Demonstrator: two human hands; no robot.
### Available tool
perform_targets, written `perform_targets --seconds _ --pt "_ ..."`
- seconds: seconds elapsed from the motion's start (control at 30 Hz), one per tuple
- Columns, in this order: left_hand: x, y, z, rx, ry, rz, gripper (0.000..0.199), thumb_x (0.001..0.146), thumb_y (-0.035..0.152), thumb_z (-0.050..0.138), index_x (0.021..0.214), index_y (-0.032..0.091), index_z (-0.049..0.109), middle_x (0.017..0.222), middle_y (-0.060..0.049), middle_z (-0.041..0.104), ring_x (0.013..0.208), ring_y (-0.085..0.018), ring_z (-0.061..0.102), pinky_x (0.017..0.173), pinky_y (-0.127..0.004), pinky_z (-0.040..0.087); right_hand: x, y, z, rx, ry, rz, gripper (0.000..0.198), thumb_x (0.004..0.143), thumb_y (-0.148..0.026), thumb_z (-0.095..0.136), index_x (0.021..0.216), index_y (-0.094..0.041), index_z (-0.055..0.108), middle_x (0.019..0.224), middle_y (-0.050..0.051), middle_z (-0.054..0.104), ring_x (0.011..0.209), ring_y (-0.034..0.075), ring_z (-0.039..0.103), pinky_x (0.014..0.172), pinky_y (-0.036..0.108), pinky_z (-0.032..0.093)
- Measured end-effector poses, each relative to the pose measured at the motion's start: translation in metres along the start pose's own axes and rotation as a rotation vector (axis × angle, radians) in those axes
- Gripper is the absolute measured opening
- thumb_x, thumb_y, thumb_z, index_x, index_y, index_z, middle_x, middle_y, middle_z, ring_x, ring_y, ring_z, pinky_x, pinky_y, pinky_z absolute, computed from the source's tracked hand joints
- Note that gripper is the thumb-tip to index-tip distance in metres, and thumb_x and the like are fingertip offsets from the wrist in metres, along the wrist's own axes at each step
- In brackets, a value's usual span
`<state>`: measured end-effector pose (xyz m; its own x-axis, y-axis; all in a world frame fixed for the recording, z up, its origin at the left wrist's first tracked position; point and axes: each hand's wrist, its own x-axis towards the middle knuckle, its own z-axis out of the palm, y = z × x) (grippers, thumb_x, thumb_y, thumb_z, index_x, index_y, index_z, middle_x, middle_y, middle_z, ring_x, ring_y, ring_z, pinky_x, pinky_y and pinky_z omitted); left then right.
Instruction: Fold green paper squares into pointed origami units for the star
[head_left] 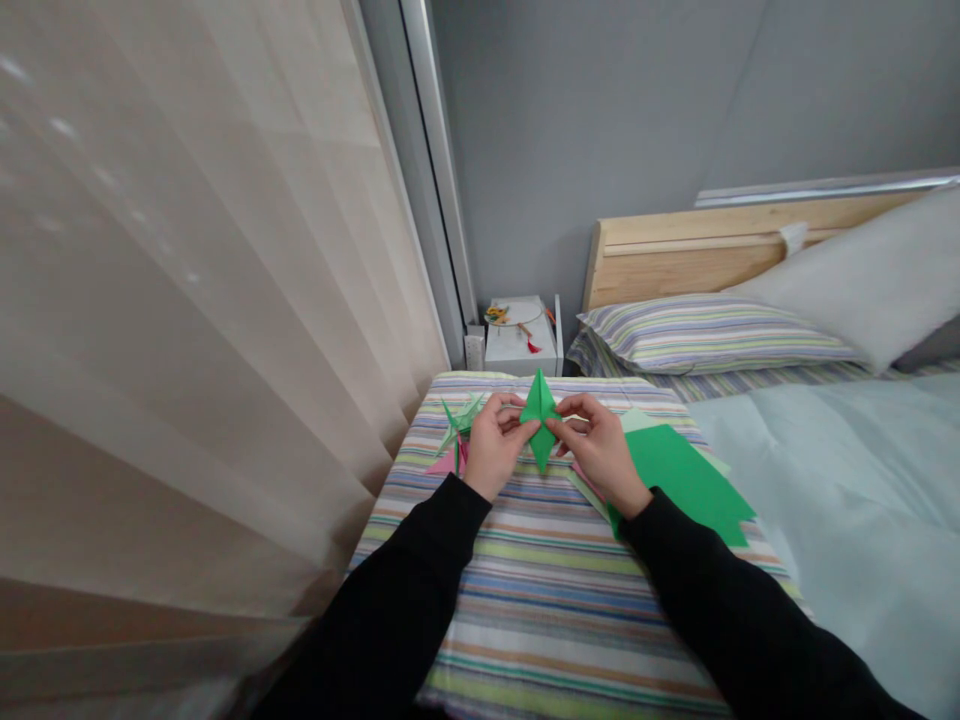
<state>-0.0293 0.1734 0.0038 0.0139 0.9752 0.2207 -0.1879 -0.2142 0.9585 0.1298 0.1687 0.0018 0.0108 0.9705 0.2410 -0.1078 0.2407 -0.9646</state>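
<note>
Seemingly mid-crease, the left hand and right hand pinch the green folded paper between them at its nine and three o'clock; the next move probably calls for aligned edges.

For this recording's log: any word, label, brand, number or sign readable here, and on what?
None readable.
Folded green paper: no lettering visible.
Flat green sheet: no lettering visible.
Small white block beside the white cabinet: any marks are too small to read.

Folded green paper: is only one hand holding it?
No, the left hand and the right hand both pinch the folded green paper.
</note>
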Motion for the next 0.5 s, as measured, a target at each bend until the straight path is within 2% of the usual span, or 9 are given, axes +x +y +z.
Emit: perform_targets --seconds 0.13,0.3,0.4,0.5 --pt "-0.0008 0.0008 -0.0014 0.003 0.0 -0.007 0.042 0.068 0.023 0.087 0.099 0.021 0.058 0.068 0.003 0.07 0.061 -0.015 0.067 0.065 -0.025 0.05 0.0034 0.0034 -0.0013 0.004 0.008 -0.038 0.042 0.068 -0.032 0.087 0.103 -0.023 0.066 0.068 -0.004 0.065 0.06 0.016 0.06 0.056 0.029 0.047" --pt "0.0 0.0022 -0.0021 0.032 -0.004 -0.033 0.03 0.064 0.023 0.088 0.083 0.017 0.065 0.072 -0.002 0.074 0.065 -0.016 0.068 0.068 -0.027 0.052 0.0046 0.0052 -0.0052 -0.103 -0.076 -0.094 0.017 0.076 -0.034 0.083 0.083 -0.021 0.076 0.076 0.002 0.074 0.066 0.018 0.059 0.067 0.034 0.045" --pt "0.0002 0.0018 -0.0018 0.026 -0.002 -0.048 0.029 0.064 0.023 0.088 0.083 0.016 0.068 0.077 -0.004 0.077 0.069 -0.017 0.07 0.071 -0.029 0.054 0.0047 0.0064 -0.0063 -0.142 -0.103 -0.091 0.017 0.078 -0.036 0.08 0.082 -0.021 0.076 0.077 0.003 0.075 0.068 0.019 0.059 0.07 0.035 0.046" --pt "-0.0005 0.0025 -0.0017 0.021 0.014 -0.046 0.028 0.064 0.024 0.088 0.083 0.016 0.07 0.077 -0.004 0.077 0.07 -0.018 0.071 0.069 -0.029 0.054 0.0056 0.0091 -0.0062 -0.198 -0.069 -0.096 0.021 0.078 -0.04 0.08 0.073 -0.02 0.072 0.069 0.001 0.07 0.065 0.018 0.056 0.067 0.033 0.043"
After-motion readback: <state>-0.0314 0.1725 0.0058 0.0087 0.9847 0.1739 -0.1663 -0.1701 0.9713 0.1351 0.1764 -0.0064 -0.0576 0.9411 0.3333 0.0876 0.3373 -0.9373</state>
